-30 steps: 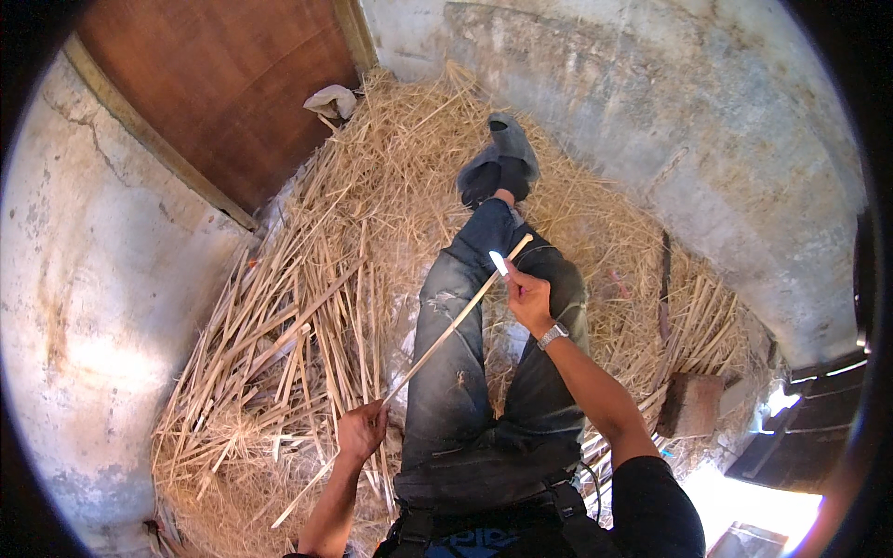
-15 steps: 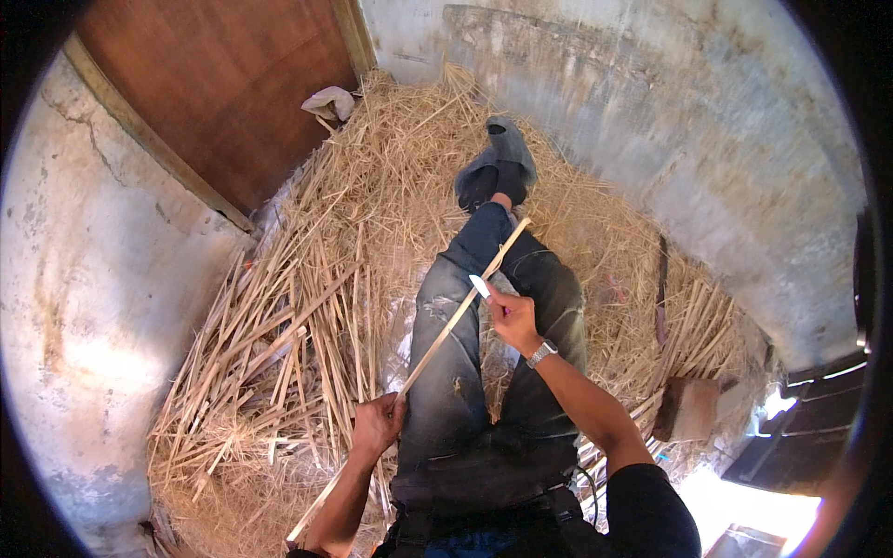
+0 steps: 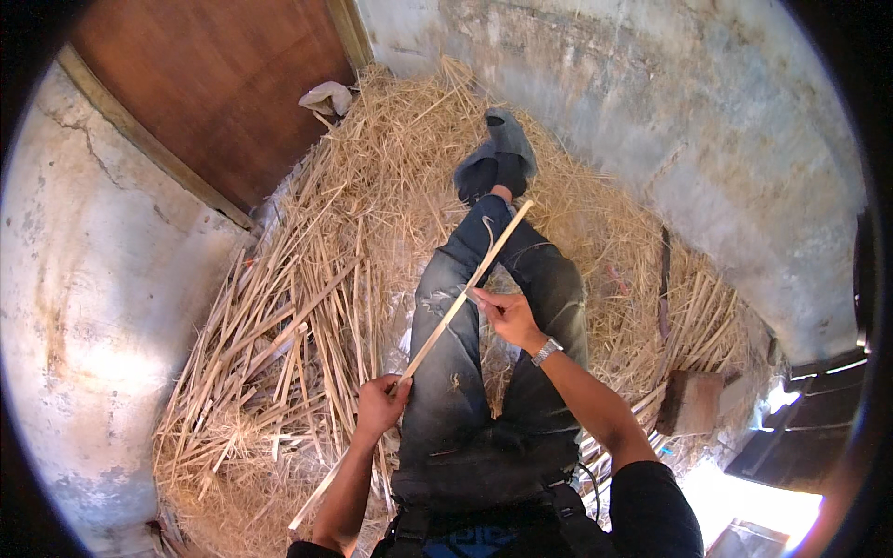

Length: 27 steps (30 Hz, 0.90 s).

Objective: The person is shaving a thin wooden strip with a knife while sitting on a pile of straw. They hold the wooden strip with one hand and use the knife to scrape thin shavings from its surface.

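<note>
My long strip (image 3: pixel 445 321) is matt and smooth-faced, probably bamboo. My wristwatch (image 3: pixel 546 351) has a shiny metal band; my jeans (image 3: pixel 445 400) are scuffed denim, the wall (image 3: pixel 651 93) rough, stained plaster.

A silver watch (image 3: pixel 547 352) shines behind the right hand (image 3: pixel 512 320), just right of centre! Black short sleeve (image 3: pixel 655 507) at lower right, blue print (image 3: pixel 476 543) across the dark shirt (image 3: pixel 507 521) at the bottom edge, buckled black strap (image 3: pixel 566 503) beside it, faded, ripped dark trousers (image 3: pixel 437 400), grey shoes (image 3: pixel 513 139) up top.
</note>
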Each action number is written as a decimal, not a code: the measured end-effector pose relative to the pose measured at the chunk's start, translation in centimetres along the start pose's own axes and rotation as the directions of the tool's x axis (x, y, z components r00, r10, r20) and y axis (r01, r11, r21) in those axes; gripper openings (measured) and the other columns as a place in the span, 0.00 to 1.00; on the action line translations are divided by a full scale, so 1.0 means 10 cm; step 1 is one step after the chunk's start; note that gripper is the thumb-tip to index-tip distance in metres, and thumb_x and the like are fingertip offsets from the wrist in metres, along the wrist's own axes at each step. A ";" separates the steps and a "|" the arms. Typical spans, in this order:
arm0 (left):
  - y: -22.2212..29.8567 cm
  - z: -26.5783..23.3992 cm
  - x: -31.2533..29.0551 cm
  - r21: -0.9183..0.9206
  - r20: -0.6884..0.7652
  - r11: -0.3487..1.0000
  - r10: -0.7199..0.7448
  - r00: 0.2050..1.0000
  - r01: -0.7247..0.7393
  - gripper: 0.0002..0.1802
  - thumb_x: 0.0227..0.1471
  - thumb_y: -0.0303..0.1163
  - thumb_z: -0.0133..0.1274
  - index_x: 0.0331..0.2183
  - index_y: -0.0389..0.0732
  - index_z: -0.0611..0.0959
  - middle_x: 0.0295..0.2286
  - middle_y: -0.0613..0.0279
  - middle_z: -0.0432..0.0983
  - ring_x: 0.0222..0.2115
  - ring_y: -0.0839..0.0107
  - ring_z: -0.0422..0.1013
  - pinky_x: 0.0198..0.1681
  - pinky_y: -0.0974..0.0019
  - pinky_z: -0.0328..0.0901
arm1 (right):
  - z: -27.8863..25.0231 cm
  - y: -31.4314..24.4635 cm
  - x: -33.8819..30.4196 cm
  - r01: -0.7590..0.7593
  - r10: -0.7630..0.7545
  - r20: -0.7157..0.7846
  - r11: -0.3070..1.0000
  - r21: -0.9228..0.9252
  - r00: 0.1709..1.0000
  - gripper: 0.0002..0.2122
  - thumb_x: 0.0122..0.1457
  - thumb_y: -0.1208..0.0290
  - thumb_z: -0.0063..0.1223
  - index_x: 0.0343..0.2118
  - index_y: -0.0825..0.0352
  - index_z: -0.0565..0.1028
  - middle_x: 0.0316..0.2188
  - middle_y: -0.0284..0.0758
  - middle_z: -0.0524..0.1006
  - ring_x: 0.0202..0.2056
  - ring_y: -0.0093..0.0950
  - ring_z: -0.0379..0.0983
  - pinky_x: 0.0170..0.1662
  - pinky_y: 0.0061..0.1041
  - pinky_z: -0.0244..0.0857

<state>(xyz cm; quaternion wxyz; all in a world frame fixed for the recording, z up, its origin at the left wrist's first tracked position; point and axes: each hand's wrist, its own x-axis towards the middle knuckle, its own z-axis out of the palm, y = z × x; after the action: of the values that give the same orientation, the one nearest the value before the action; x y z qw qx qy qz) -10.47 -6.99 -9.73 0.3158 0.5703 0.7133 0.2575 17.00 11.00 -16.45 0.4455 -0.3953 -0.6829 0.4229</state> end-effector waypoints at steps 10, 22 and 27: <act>-0.21 -0.31 -0.43 -0.125 0.209 0.990 -0.043 0.977 0.071 0.15 0.65 0.31 0.51 0.49 0.34 0.82 0.22 0.59 0.80 0.24 0.73 0.76 0.31 0.65 0.69 | -0.12 -0.07 0.18 -0.119 0.126 0.025 0.976 -0.181 0.992 0.10 0.63 0.66 0.60 0.37 0.68 0.82 0.17 0.35 0.77 0.18 0.24 0.72 0.24 0.27 0.65; -0.07 -0.04 -0.29 -0.081 0.117 0.997 0.000 0.993 0.010 0.14 0.62 0.32 0.55 0.45 0.33 0.85 0.21 0.49 0.81 0.22 0.65 0.80 0.29 0.63 0.72 | 0.20 0.08 0.05 0.157 -0.171 -0.205 0.984 -0.082 0.964 0.05 0.60 0.71 0.61 0.31 0.66 0.83 0.19 0.40 0.78 0.18 0.25 0.74 0.23 0.27 0.65; 0.17 0.03 -0.05 -0.107 0.106 0.994 -0.017 0.994 0.029 0.12 0.62 0.32 0.54 0.41 0.34 0.85 0.19 0.56 0.80 0.21 0.68 0.78 0.28 0.65 0.70 | 0.50 -0.53 -0.20 -0.036 0.045 0.040 0.982 -0.187 0.998 0.06 0.59 0.69 0.61 0.32 0.65 0.83 0.23 0.43 0.80 0.20 0.35 0.76 0.24 0.32 0.69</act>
<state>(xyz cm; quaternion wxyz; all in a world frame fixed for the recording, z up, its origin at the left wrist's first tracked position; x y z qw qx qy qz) -9.04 -7.12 -8.65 0.3862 0.5567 0.6872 0.2620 12.01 6.26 -13.29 0.3827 -0.4398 -0.7210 0.3746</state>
